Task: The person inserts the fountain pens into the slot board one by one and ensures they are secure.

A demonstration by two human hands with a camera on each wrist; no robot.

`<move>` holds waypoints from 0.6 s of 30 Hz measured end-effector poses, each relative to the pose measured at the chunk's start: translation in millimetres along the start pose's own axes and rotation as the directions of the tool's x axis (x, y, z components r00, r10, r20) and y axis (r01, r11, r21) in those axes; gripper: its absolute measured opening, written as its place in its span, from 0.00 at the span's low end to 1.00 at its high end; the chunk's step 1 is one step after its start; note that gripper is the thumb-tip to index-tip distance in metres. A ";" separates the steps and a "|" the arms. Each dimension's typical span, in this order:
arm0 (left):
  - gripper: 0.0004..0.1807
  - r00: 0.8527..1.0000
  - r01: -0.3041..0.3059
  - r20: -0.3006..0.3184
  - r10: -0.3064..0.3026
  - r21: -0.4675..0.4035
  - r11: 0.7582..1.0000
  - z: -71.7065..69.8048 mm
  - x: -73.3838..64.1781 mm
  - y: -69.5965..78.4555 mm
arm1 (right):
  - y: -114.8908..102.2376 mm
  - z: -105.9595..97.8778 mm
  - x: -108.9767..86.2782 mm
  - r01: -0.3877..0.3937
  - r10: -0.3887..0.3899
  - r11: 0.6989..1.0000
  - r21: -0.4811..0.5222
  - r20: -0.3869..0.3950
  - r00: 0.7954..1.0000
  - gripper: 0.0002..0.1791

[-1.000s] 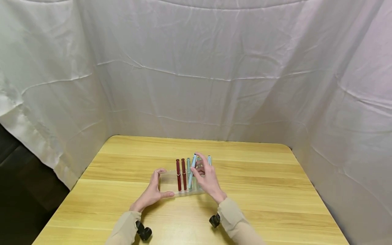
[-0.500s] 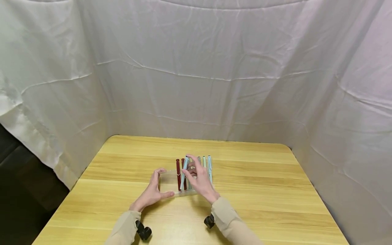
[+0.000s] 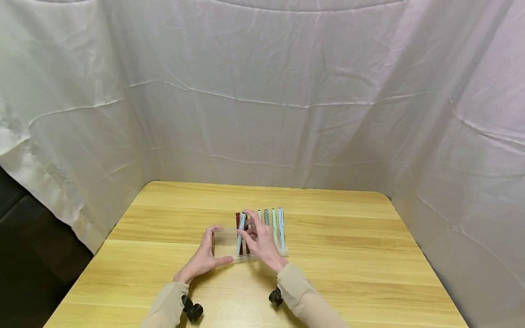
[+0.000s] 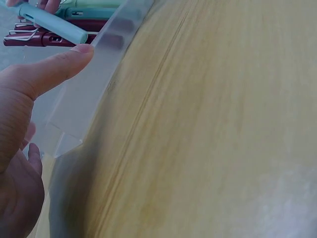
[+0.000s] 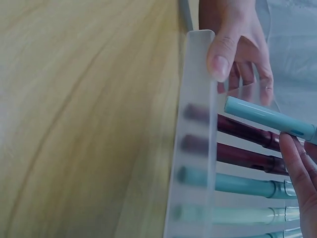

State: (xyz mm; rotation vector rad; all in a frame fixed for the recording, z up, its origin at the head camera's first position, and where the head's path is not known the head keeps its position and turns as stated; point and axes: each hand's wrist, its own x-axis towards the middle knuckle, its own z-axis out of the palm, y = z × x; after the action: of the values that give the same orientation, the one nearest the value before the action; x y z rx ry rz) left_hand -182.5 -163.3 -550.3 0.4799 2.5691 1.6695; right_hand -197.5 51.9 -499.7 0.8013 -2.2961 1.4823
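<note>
My left hand (image 3: 208, 251) grips the left end of a clear plastic tray (image 3: 224, 248), its thumb on the front edge and fingers at the far side. My right hand (image 3: 262, 241) pinches a light blue capped pen (image 3: 240, 234), tilted above the tray. Below the held pen lie two dark red pens (image 5: 245, 153), partly hidden behind it and my right hand. In the right wrist view, a teal pen (image 5: 242, 185) and a pale green pen (image 5: 242, 215) follow in the row. At the row's right end lies another light blue pen (image 3: 281, 228).
The tray stands on a wooden table (image 3: 348, 255). Pale curtains (image 3: 262, 114) surround the table's back and sides. A black wrist camera (image 3: 193, 310) sits on the left sleeve, another wrist camera (image 3: 276, 297) on the right.
My right hand has moved left with the light blue pen, from mid-row to above the dark red pens. Pens at the right of the row came into view. My left hand stayed put.
</note>
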 end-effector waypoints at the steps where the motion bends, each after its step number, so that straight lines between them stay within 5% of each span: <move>1: 0.53 1.000 0.000 0.000 0.000 -0.001 1.000 0.1 0.0 -0.1 | -0.1 1.0 0.0 0.008 -0.008 1.000 -0.011 0.000 1.000 0.31; 18: 0.52 1.000 0.011 -0.005 -0.011 0.000 1.000 0.6 0.0 0.2 | -5.4 7.0 0.7 0.042 -0.039 0.996 -0.080 0.044 0.998 0.29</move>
State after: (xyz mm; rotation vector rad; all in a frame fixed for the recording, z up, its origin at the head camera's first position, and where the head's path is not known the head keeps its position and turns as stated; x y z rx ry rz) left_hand -182.3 -162.7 -550.4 0.4605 2.5706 1.6692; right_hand -194.5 43.7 -498.3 0.8587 -2.3398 1.3587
